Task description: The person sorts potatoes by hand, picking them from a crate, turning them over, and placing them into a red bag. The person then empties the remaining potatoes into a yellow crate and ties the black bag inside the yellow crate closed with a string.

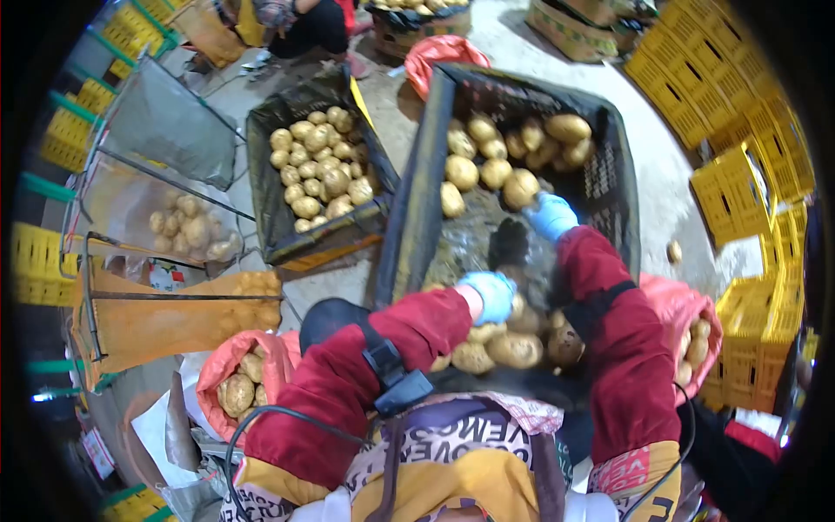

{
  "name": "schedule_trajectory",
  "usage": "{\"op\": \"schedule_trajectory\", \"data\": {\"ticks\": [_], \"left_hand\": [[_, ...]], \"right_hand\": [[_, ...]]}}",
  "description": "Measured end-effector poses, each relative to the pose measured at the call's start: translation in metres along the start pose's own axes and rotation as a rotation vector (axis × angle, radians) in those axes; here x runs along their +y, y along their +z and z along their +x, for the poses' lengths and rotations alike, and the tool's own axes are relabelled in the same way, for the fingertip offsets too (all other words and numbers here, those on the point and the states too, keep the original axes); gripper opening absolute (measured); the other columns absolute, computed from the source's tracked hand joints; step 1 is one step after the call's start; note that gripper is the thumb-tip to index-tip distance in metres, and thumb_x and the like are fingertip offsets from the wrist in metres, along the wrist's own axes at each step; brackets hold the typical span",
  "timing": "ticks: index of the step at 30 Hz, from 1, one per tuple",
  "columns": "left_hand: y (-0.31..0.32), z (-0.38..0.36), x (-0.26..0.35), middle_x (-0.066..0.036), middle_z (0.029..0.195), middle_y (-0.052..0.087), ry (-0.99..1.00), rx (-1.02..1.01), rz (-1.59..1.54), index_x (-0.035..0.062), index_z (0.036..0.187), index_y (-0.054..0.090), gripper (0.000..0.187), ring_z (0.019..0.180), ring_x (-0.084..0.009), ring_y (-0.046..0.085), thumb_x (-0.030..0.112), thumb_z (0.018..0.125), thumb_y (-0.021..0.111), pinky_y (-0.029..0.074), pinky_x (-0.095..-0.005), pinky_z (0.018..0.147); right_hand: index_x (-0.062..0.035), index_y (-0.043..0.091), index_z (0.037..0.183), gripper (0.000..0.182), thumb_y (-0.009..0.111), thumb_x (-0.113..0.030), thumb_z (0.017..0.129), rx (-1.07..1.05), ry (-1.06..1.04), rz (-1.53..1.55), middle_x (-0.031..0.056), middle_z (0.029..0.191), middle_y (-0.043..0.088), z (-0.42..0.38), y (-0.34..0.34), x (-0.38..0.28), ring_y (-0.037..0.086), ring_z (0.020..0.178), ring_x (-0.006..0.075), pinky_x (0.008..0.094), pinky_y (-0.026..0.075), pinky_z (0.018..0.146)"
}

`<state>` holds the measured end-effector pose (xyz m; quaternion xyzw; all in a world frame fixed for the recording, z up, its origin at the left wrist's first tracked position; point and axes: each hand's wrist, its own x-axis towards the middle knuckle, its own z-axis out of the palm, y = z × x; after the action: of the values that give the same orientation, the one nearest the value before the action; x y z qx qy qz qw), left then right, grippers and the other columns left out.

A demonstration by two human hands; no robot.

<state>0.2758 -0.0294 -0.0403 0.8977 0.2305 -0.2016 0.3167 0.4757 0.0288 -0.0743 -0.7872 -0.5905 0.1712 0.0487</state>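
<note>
My right hand (552,216), in a blue glove, is in the large black crate (409,204) with its fingers against a potato (520,189) at the edge of the far pile. My left hand (491,294), also gloved in blue, is over the near part of the crate. Its fingers point down and right and are blurred, so what they hold is hidden. Below it lie several larger potatoes (513,350) along the crate's near end. More potatoes (463,173) fill the far end. Between the two piles the wet, dirty crate bottom (465,239) shows, with a dark patch.
Left of the crate stands a black-lined box (261,187) of potatoes. Pink sacks (217,370) with potatoes flank me, another sack (696,304) being on the right. An orange mesh bag (174,317) lies left. Yellow crates (696,74) are stacked right. A person (309,30) crouches far left.
</note>
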Motion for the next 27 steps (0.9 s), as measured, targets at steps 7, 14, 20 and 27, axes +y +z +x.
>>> {"op": "schedule_trajectory", "data": {"ticks": [7,14,20,27], "left_hand": [[-0.017,0.01,-0.007,-0.018,0.105,0.061,-0.134,0.156,-0.039,0.0032,0.111,0.057,0.036,0.095,-0.0323,0.062,0.022,0.082,0.048,0.049,-0.0427,0.08],[-0.015,0.006,-0.011,-0.02,0.096,0.063,-0.091,0.296,-0.116,0.0009,0.101,0.057,0.032,0.088,-0.0367,0.062,0.027,0.084,0.051,0.05,-0.0427,0.077],[-0.025,0.011,-0.013,-0.017,0.097,0.064,0.005,0.358,-0.532,-0.004,0.119,0.05,0.047,0.083,-0.0245,0.063,0.026,0.084,0.062,0.051,-0.0329,0.074],[-0.05,-0.026,0.013,-0.009,0.12,0.053,0.196,-0.147,-1.513,0.0074,0.136,0.037,0.062,0.093,-0.0134,0.06,0.024,0.084,0.067,0.05,-0.0253,0.075]], "right_hand": [[-0.0011,0.038,0.131,0.087,0.069,-0.054,0.069,-0.103,0.484,0.165,0.0227,0.126,0.052,0.127,0.092,0.028,0.051,0.116,0.0355,0.0408,0.041,0.097],[-0.0055,0.056,0.113,0.061,0.075,-0.044,0.07,0.009,0.401,1.275,0.013,0.106,0.063,0.05,0.067,0.037,0.062,0.098,0.0269,0.0429,0.052,0.079],[-0.0114,0.055,0.114,0.048,0.06,-0.049,0.084,-0.232,0.467,2.013,0.0093,0.104,0.065,-0.077,-0.021,0.013,0.064,0.094,0.0252,0.0412,0.053,0.069],[-0.0036,0.043,0.129,0.061,0.07,-0.028,0.08,0.043,0.094,1.87,0.0114,0.125,0.053,-0.171,-0.043,0.009,0.054,0.111,0.0204,0.033,0.045,0.092]]}}
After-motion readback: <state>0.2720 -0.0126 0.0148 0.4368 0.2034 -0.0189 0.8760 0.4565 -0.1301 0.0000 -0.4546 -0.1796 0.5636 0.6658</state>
